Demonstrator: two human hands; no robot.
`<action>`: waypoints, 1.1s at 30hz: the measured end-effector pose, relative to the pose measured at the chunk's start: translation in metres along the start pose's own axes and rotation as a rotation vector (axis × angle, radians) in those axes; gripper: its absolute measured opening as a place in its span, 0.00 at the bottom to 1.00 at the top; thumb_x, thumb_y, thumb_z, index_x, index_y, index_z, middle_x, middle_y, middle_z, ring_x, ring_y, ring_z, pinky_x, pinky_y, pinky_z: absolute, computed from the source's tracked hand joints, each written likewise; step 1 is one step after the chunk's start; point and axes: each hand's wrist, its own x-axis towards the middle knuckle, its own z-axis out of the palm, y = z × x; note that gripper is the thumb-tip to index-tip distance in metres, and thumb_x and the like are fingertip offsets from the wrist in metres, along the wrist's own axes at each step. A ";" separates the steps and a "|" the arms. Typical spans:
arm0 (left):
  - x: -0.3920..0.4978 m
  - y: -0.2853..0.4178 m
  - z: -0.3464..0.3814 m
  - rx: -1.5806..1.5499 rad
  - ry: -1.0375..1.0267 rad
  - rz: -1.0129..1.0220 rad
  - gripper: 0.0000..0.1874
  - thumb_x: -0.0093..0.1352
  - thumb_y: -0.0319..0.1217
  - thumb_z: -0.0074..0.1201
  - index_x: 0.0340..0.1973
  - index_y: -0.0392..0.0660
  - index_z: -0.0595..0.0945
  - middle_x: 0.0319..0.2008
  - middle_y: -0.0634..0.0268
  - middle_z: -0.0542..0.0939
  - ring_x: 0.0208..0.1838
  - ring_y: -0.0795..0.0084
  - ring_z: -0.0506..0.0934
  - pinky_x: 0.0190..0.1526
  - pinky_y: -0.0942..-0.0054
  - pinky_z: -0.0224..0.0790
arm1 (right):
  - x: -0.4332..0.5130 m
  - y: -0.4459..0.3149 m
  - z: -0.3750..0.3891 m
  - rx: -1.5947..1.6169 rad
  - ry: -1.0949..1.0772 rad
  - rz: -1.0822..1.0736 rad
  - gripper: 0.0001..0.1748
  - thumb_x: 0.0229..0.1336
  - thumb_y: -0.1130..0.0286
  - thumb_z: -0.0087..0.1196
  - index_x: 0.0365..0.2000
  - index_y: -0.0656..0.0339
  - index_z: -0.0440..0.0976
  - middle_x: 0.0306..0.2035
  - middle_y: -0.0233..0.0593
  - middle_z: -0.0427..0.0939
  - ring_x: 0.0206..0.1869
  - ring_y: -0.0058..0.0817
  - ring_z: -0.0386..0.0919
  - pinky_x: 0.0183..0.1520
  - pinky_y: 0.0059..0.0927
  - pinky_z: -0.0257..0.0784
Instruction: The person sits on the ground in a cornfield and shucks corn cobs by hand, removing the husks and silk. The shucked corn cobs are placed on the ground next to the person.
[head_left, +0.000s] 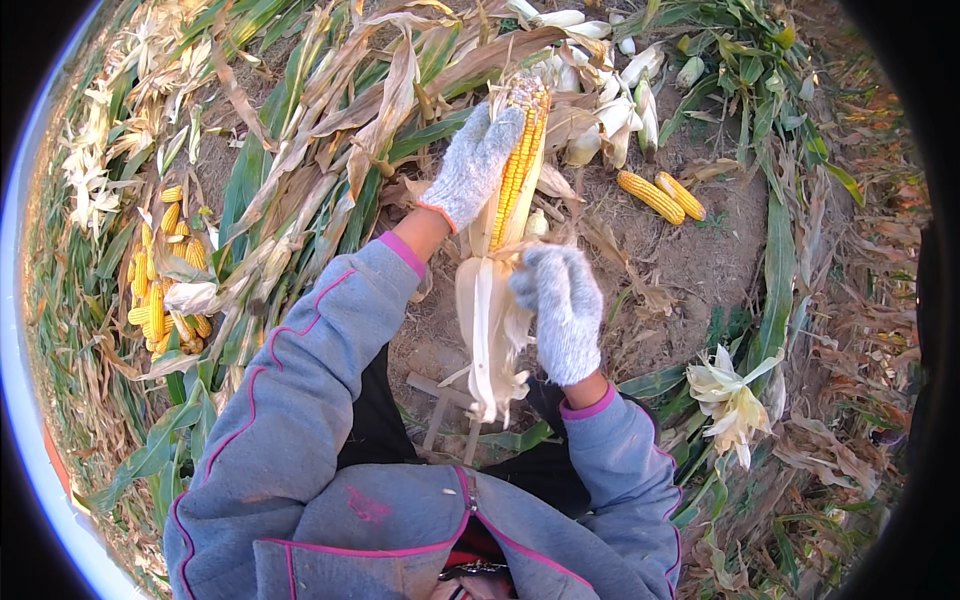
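Note:
My left hand (480, 161), in a grey knit glove, grips an ear of yellow corn (519, 169) near its upper end. Pale husk (480, 337) is peeled down from the ear and hangs below it in long strips. At the ear's lower end my right hand (561, 307), also gloved, has its fingers curled against the husk. Its fingertips are partly hidden, so how firmly they pinch the husk does not show. Two bare yellow cobs (651, 197) lie on the soil right of the ear.
A heap of husked corn (161, 292) lies at left among leaves. Ears in pale husks (611, 112) are piled beyond my hands. Cut corn stalks (330, 157) stretch across the upper left. A discarded husk (731, 401) rests at right, and a wooden frame (439, 397) shows between my legs.

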 end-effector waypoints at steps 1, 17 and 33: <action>-0.002 -0.002 0.003 0.020 -0.012 0.107 0.27 0.72 0.46 0.44 0.54 0.34 0.72 0.50 0.54 0.76 0.53 0.64 0.72 0.57 0.69 0.59 | 0.014 0.001 -0.004 0.047 0.210 0.009 0.11 0.64 0.68 0.48 0.42 0.65 0.72 0.33 0.34 0.77 0.37 0.22 0.75 0.43 0.24 0.71; -0.035 -0.020 0.044 0.572 0.020 0.406 0.14 0.69 0.35 0.46 0.42 0.38 0.77 0.27 0.44 0.78 0.32 0.43 0.77 0.33 0.52 0.68 | 0.071 0.006 0.000 0.271 0.257 -0.054 0.24 0.51 0.68 0.63 0.46 0.67 0.69 0.41 0.36 0.77 0.42 0.22 0.76 0.45 0.24 0.72; 0.010 -0.007 0.006 -0.788 0.389 -0.609 0.13 0.73 0.37 0.44 0.44 0.40 0.76 0.38 0.61 0.79 0.41 0.69 0.78 0.44 0.72 0.72 | 0.076 0.000 -0.036 0.559 0.532 0.001 0.26 0.52 0.73 0.61 0.52 0.61 0.67 0.46 0.39 0.75 0.44 0.30 0.77 0.45 0.34 0.76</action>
